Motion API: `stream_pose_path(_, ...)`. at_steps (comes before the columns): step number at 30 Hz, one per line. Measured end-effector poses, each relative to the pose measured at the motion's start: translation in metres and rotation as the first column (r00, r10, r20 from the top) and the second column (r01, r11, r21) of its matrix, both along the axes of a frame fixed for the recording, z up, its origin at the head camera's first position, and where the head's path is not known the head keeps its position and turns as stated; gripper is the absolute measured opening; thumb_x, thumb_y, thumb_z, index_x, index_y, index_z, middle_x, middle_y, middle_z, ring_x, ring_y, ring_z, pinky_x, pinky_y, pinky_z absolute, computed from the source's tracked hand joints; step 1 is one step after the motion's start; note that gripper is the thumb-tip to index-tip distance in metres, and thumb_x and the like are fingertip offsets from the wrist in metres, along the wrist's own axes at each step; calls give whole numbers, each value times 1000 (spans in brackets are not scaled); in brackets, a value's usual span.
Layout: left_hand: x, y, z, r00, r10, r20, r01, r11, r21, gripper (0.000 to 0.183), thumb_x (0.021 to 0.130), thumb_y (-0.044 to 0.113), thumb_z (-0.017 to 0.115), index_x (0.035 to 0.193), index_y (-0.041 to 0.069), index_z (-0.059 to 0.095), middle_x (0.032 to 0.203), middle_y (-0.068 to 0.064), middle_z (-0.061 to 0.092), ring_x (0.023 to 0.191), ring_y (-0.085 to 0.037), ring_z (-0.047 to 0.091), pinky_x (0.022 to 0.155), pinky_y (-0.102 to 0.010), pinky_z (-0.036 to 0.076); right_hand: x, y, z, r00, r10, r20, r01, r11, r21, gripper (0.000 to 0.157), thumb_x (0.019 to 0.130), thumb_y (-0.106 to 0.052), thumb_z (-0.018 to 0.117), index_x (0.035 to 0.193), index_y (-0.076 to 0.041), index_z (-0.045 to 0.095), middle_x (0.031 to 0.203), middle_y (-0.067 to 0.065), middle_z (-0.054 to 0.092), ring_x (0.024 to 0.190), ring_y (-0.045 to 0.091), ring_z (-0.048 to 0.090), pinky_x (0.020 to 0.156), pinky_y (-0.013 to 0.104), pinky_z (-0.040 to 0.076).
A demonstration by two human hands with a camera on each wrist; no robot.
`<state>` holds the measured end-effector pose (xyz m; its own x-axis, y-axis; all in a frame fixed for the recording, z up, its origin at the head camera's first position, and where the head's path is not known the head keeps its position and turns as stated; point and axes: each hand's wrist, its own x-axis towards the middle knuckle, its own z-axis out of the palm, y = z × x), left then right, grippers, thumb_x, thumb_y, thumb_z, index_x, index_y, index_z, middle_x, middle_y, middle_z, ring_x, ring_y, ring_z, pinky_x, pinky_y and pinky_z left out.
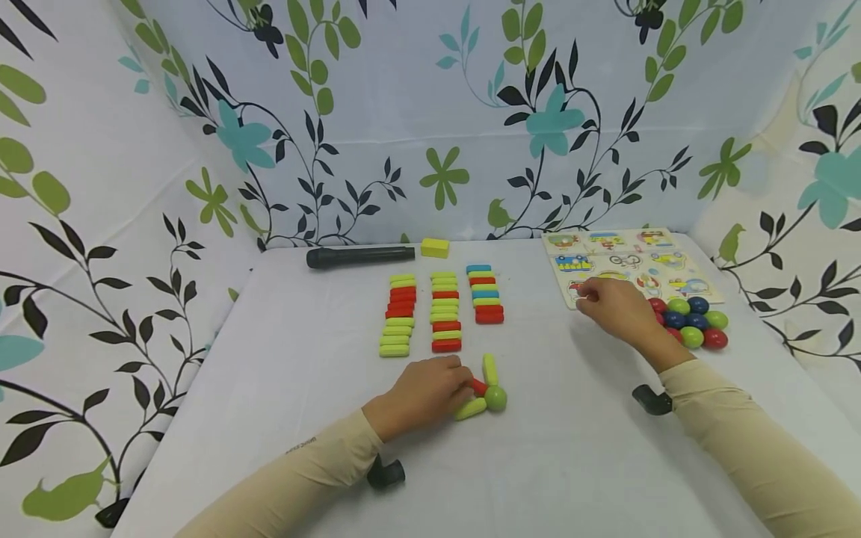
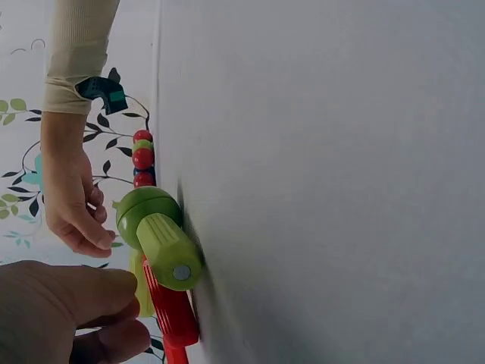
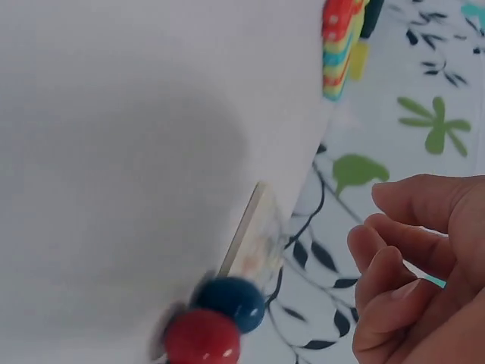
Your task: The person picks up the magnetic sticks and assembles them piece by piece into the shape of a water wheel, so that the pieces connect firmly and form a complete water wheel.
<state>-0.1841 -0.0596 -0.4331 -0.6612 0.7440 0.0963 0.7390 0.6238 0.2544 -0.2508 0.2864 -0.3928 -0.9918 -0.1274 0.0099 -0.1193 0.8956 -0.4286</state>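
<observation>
Red ball (image 3: 203, 338) beside blue ball (image 3: 232, 302); pale board (image 3: 256, 241) beyond.

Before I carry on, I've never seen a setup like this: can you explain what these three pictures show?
There's no machine: a person is working bare-handed. The wide picture comes from a head camera looking forward and down; the other two come from wrist cameras, so they look tilted. On the white table lie three columns of colored sticks, a black microphone, a yellow block, a picture board and a cluster of balls. The left hand is at a red stick, beside two green sticks and a green ball; I can't tell whether it grips anything. The right hand, near the board, holds nothing.
</observation>
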Motion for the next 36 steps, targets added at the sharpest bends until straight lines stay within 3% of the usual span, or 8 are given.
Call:
stream_pose_path(3,-4,1,0,999,-2,-48,2,1000,-9,23,93,22,75,115,15,74,101,3,68,91,-10,62,71,-19,54,-2,10,-3,1000,-7,-22,8,998,56,34,97,-20,64,122,2,68,105,18,69,87,29,59,73,43,50)
stream_pose_path(6,-8,3,0,999,-8,-41,6,999,-48,29,93,23,76,121,15,73,109,1,69,99,-12,64,76,-21,56,-5,4,-10,999,43,-8,-43,995,85,33,95,-20,68,122,-1,69,109,17,70,94,30,63,78,46,54)
stream_pose_path(11,-13,2,-5,1000,-7,-7,6,995,-100,26,93,25,77,117,17,75,102,4,69,91,-9,61,74,-18,53,-16,-28,-20,984,177,25,-179,978,108,33,94,-22,73,123,-7,71,110,12,70,103,30,65,87,49,56)
stream_pose_path(16,-13,1,-8,1000,-15,15,16,994,-107,23,92,27,78,114,19,76,96,6,66,86,-6,57,70,-15,50,-22,-61,-28,967,255,21,-255,955,151,31,93,-20,74,122,-10,72,110,8,69,103,27,66,88,46,57)
stream_pose_path(22,-8,0,-7,1000,-10,28,14,994,-109,22,92,28,78,112,20,76,94,7,66,84,-7,55,68,-15,49,-26,-88,-33,951,305,-56,-290,938,188,30,93,-18,75,122,-12,72,114,8,67,106,26,66,91,44,57)
stream_pose_path(28,-4,-1,-6,1000,-8,24,10,994,-107,24,91,30,78,113,20,76,92,7,65,83,-7,54,65,-16,47,-30,-102,-35,943,328,-59,-312,930,195,30,93,-19,76,122,-14,72,118,7,67,108,25,63,94,43,56)
stream_pose_path(36,2,-4,-7,999,-31,-33,29,998,-58,22,91,28,79,110,19,77,88,6,64,81,-7,54,64,-14,46,-31,-110,-41,921,378,-95,-350,910,221,25,93,-17,75,117,-14,74,111,5,67,101,23,62,92,40,57)
